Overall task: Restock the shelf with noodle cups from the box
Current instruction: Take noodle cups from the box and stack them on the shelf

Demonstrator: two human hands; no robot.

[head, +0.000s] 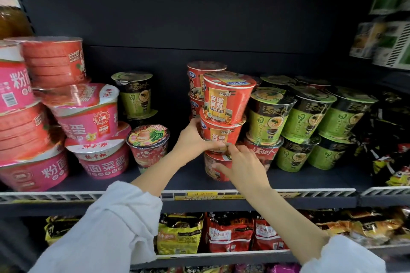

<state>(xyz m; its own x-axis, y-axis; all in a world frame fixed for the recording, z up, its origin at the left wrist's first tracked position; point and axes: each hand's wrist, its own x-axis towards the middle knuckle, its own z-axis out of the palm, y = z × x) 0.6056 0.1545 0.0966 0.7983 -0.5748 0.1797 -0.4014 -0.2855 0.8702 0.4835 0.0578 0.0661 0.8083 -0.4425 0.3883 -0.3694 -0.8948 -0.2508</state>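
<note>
I had both hands on the red noodle cups stacked at the middle of the shelf: my left hand curled round the middle cup, my right hand with fingers on the bottom cup. The top cup leaned a little (I judged it could topple), so the stack wanted squaring slowly. Green cups crowded just beside it; pink bowls stood left, against a dark back panel. The box was out of sight.

Both arms wear loose white sleeves, crumpled and pushed back, leaving the forearms bare.
</note>
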